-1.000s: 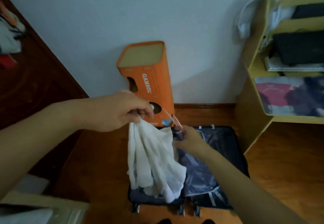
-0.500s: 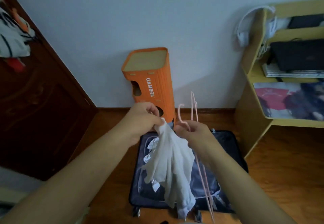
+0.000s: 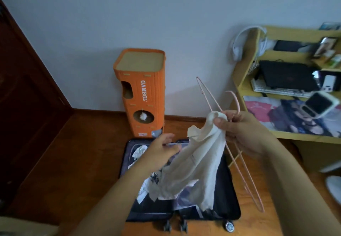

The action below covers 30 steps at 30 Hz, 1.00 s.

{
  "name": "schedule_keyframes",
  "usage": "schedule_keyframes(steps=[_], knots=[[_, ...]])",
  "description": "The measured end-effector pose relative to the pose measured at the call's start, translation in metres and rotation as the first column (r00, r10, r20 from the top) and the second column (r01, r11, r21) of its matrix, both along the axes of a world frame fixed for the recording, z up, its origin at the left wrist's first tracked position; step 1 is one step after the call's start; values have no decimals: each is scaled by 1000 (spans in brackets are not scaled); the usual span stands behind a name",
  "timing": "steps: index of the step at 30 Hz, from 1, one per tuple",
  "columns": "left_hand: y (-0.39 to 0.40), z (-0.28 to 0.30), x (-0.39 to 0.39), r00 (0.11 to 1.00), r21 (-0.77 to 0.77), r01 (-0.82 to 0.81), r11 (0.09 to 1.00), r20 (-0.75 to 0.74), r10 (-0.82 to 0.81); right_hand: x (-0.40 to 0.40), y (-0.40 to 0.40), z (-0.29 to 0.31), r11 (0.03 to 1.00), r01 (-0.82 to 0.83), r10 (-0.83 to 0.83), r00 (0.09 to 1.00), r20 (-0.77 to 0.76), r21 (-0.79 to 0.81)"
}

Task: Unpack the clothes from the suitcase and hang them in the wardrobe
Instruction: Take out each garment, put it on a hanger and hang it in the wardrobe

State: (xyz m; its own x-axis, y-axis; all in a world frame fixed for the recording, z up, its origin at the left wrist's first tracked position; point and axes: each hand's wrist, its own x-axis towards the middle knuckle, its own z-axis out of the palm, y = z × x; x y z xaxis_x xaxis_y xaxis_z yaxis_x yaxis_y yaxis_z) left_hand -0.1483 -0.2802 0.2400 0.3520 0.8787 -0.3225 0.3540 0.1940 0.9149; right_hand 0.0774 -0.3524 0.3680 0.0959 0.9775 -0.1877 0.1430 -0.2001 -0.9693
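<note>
— Why is my right hand (image 3: 245,130) pinching both the white garment (image 3: 193,167) and the pink hanger (image 3: 238,154)?

— So my left hand (image 3: 162,151), fingers loose, can spread fabric above the suitcase (image 3: 234,211).

White garment (image 3: 195,165) and pink hanger (image 3: 238,154) above open suitcase (image 3: 228,195).

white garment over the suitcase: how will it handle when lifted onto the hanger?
Likely floppy: the white garment droops in folds from the right hand. Probably light, since a fingertip pinch holds it. It may slide off the thin pink hanger; the left hand could steady it.
</note>
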Motion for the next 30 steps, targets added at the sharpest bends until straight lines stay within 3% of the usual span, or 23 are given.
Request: schedule_keyframes(steps=[3, 7, 9, 11, 13, 15, 17, 18, 20, 23, 26, 30], knots=[[-8, -23, 32, 992, -45, 87, 995, 93, -83, 3, -7, 12, 1000, 14, -14, 1000, 20, -14], [-3, -25, 61, 959, -220, 40, 975, 282, 25, 12, -23, 26, 997, -20, 23, 999, 38, -70], [3, -28, 64, 948, -332, 31, 943, 309, 77, 17, -30, 31, 995, -7, 12, 999, 44, -98], [-1, -25, 65, 969, -250, 124, 960, 239, -63, 22, -36, 31, 994, 54, -47, 996, 74, -92], [-9, -26, 61, 992, -57, 69, 996, 106, -63, 30, -38, 24, 980, 184, -177, 980, 92, -74], [-12, -23, 42, 992, 140, -53, 989, 120, 37, 47, -41, 12, 928, 370, -362, 920, 151, -32], [-9, -12, 15, 986, 297, 36, 954, 145, -82, 63, -46, 0, 869, 495, -480, 853, 204, -26], [-7, -6, 3, 981, 362, 157, 919, 47, -187, 67, -49, -7, 857, 512, -493, 844, 211, -46], [-3, 4, -10, 902, 415, 416, 809, -302, -309, 67, -53, -19, 878, 472, -442, 865, 238, -85], [-8, 29, -9, 735, 415, 541, 732, -655, -172, 66, -54, -40, 915, 392, -370, 910, 188, -99], [-18, 53, -4, 764, 503, 422, 754, -646, 3, 68, -58, -50, 948, 288, -266, 951, 160, -135], [-23, 55, 4, 891, 460, 287, 841, -451, -57, 75, -66, -66, 948, 217, -197, 975, 105, -231]])
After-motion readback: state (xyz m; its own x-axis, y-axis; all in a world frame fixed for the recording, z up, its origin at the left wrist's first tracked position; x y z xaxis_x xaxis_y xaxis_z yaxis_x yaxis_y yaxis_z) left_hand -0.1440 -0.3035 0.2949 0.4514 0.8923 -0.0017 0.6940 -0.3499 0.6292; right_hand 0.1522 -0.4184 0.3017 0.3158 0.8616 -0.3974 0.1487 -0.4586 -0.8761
